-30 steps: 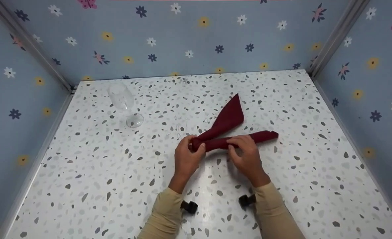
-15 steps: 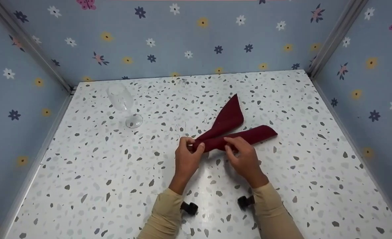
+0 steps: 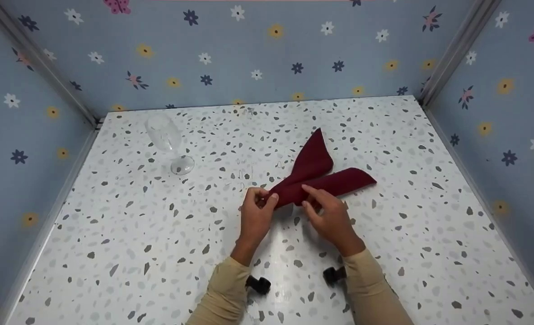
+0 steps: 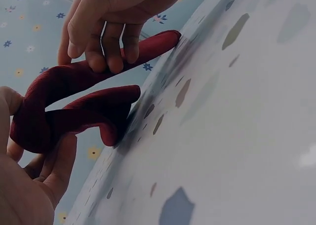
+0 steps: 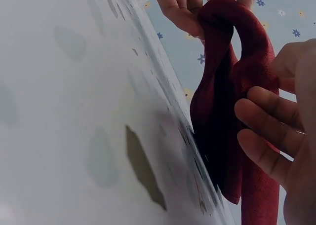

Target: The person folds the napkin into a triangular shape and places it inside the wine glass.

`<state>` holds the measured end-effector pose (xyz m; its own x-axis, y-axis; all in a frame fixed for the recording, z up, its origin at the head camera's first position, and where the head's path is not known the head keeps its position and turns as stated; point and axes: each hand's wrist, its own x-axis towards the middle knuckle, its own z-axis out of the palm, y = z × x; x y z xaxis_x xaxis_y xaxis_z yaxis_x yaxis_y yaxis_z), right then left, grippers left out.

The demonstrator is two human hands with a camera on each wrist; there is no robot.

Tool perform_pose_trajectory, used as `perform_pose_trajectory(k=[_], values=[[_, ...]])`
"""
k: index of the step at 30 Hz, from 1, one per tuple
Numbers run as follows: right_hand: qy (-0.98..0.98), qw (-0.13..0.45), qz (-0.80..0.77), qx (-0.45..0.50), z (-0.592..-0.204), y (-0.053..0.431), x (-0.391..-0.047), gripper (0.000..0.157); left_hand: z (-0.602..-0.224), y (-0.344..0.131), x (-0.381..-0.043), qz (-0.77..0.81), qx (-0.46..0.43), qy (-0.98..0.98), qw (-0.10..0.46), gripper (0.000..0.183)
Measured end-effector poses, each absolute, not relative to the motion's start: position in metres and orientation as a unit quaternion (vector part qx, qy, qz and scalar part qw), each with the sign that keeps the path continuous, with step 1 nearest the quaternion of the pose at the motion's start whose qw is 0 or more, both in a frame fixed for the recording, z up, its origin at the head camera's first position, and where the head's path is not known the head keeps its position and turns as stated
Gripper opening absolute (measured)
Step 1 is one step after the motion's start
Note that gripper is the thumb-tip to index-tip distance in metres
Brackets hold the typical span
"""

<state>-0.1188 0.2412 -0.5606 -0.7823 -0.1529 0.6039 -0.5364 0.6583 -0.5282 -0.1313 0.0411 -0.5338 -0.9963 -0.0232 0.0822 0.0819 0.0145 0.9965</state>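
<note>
A dark red cloth napkin [image 3: 312,162], rolled into a strip and bent double, has two tails fanning to the right in the head view. My left hand [image 3: 255,221] grips its bend between thumb and fingers. Farther along the nearer tail, my right hand [image 3: 332,221] pinches the cloth. The left wrist view shows the bend of the napkin [image 4: 32,129] raised off the table, while the far ends slope down to it. Fingers of the right hand [image 5: 269,121] lie along the rolled tail in the right wrist view.
A clear stemmed glass [image 3: 164,134] stands at the back left of the speckled white table [image 3: 127,216]. Flower-patterned blue panels [image 3: 249,49] enclose the back and both sides. A black camera mount sits at each wrist.
My right hand has slid slightly left along the nearer tail and turned it. That tail's end now lies wider and flatter. The left hand keeps its grip on the bend, nearly unmoved.
</note>
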Motion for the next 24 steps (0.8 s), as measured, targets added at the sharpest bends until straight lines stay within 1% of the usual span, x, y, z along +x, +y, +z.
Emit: perform_pose_trajectory(k=[2,5,14,18,24], values=[[-0.874,0.252,0.368,0.194,-0.560,0.241,-0.118,0.042,-0.524,0.041,-0.127,-0.714,-0.022,-0.699,0.029,0.016],[-0.876,0.234,0.375,0.191,-0.560,0.240,-0.118,0.046,-0.523,0.041,-0.128,-0.734,-0.023,-0.678,0.019,0.015],[-0.893,0.189,0.369,0.177,-0.559,0.240,-0.115,0.054,-0.524,0.042,-0.128,-0.755,-0.023,-0.656,0.021,0.012],[-0.897,0.165,0.372,0.172,-0.558,0.240,-0.115,0.058,-0.532,0.042,-0.132,-0.757,-0.030,-0.652,0.018,0.011],[-0.900,0.102,0.395,0.154,-0.559,0.240,-0.115,0.062,-0.556,0.044,-0.141,-0.764,-0.037,-0.644,0.008,0.012]])
